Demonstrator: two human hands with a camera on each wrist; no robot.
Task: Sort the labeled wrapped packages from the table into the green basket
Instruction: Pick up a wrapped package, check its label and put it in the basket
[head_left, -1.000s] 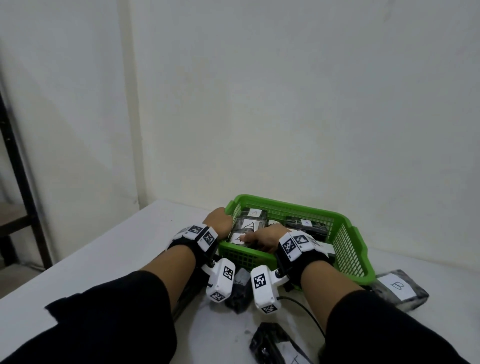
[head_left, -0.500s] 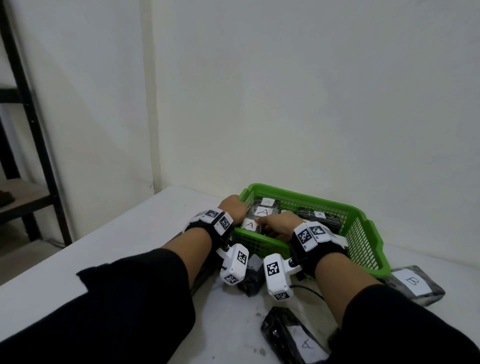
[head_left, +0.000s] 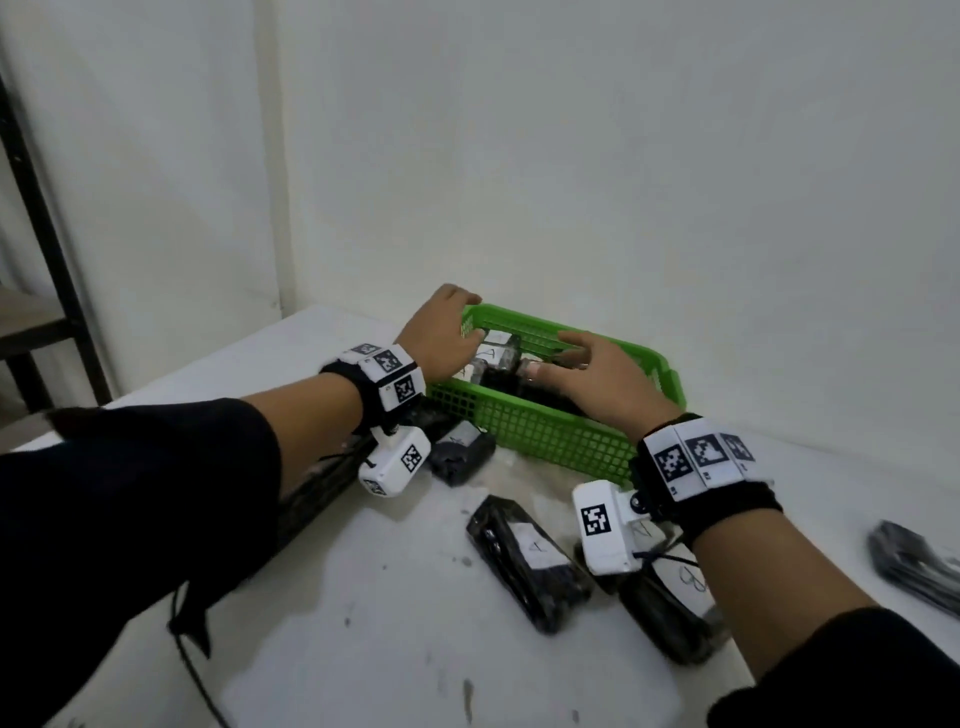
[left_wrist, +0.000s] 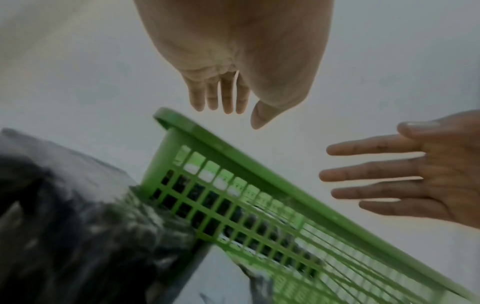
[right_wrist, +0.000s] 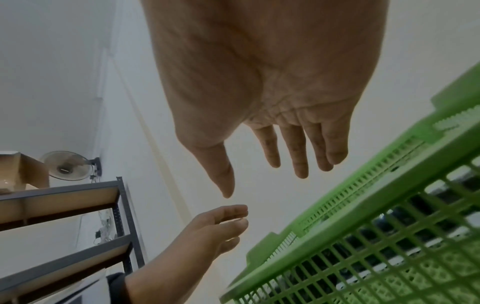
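Note:
The green basket (head_left: 545, 434) sits on the white table and holds several dark wrapped packages, one showing a white label (head_left: 493, 356). My left hand (head_left: 457, 327) hovers over the basket's left end, fingers relaxed, holding nothing. My right hand (head_left: 571, 361) is spread flat above the basket's middle, also holding nothing. In the left wrist view the left hand (left_wrist: 228, 107) hangs above the basket rim (left_wrist: 233, 152). The right wrist view has the right hand (right_wrist: 272, 170) straight-fingered beside the basket (right_wrist: 389, 226). A package labeled A (head_left: 524, 556) lies on the table in front.
A package labeled B (head_left: 675, 613) lies under my right wrist, a small dark package (head_left: 460, 457) by the basket's front wall, another package (head_left: 914, 566) at the far right. A long dark package (head_left: 322, 488) lies under my left forearm. A metal shelf (right_wrist: 78, 205) stands at left.
Both hands have risen out of the basket, where they rested on the packages, and now hover above it with fingers spread. The view has shifted down toward the table.

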